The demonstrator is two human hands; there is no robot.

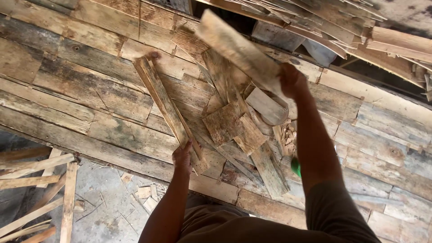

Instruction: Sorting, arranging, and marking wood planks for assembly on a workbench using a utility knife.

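Left hand (pixel 182 157) gripping rough slat (pixel 166 105), right hand (pixel 291 80) lifting weathered plank (pixel 238 49)

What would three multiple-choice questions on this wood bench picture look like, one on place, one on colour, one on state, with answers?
1. Where does the left hand grip the long strips?
A. near end
B. far end
C. middle

2. What colour is the small thing beside the right forearm?
A. red
B. green
C. blue

3. How is the board in the right hand?
A. flat on the bench
C. leaning on a wall
B. lifted above the scrap pile

Answers: 1 A, the fingers close on the end nearest the person. 2 B, it shows bright green. 3 B, it is blurred and raised over the pile.
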